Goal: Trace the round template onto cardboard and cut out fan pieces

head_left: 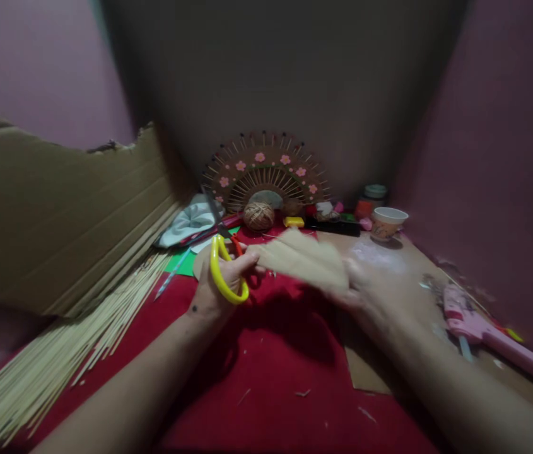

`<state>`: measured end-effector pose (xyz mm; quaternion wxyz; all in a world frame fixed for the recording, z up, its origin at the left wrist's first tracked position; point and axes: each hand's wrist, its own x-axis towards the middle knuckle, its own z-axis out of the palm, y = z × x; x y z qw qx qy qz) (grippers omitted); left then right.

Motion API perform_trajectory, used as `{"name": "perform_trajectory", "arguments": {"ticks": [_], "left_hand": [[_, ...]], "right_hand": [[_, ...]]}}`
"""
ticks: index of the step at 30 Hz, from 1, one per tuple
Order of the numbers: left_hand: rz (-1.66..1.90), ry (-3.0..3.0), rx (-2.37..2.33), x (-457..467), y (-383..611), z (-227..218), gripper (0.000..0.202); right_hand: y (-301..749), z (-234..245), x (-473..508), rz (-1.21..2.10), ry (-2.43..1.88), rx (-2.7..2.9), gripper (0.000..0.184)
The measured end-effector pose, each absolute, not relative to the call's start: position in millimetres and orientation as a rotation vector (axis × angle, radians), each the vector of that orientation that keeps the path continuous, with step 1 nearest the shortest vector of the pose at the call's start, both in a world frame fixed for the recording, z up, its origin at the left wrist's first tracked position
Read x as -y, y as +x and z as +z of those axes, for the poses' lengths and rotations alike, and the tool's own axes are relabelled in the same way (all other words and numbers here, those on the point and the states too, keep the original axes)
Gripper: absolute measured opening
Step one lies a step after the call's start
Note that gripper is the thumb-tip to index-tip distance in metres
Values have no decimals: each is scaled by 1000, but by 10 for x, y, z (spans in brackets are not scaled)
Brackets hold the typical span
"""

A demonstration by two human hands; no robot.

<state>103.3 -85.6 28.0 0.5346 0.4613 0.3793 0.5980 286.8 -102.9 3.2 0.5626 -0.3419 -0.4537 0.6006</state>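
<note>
My left hand (214,287) is closed through the handles of yellow scissors (224,270), whose blades point right toward a tan piece of card (304,255). My right hand (370,287) grips that card from the right side; the card and fingers are smeared by motion. Both hands hover over a red cloth (275,372) on the work surface.
A bundle of thin bamboo sticks (58,353) and a sheet of corrugated cardboard (58,214) lie at left. A pink glue gun (484,331) lies at right. At the back are a decorated fan of sticks (266,170), a ball of twine (258,215), a paper cup (388,222) and small jars.
</note>
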Motion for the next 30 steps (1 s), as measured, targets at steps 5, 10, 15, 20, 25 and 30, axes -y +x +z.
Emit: {"name": "perform_trajectory", "arguments": {"ticks": [5, 10, 15, 20, 25, 30], "left_hand": [[1442, 1121, -883, 836, 1016, 250, 22], [1284, 1181, -855, 909, 1093, 200, 15], [1057, 1275, -833, 963, 1158, 153, 21], [981, 1743, -1216, 962, 1020, 117, 23], [558, 2201, -1390, 973, 891, 175, 17], [297, 2302, -1429, 1054, 950, 258, 10]], "right_hand": [[2609, -30, 1193, 1695, -736, 1088, 56], [2488, -41, 1255, 1493, -695, 983, 31], [2550, -42, 1163, 1447, -596, 817, 18], [2600, 51, 1107, 1270, -573, 649, 16], [2742, 161, 1033, 1223, -472, 543, 13], [2818, 172, 1003, 1249, -443, 470, 7]]}}
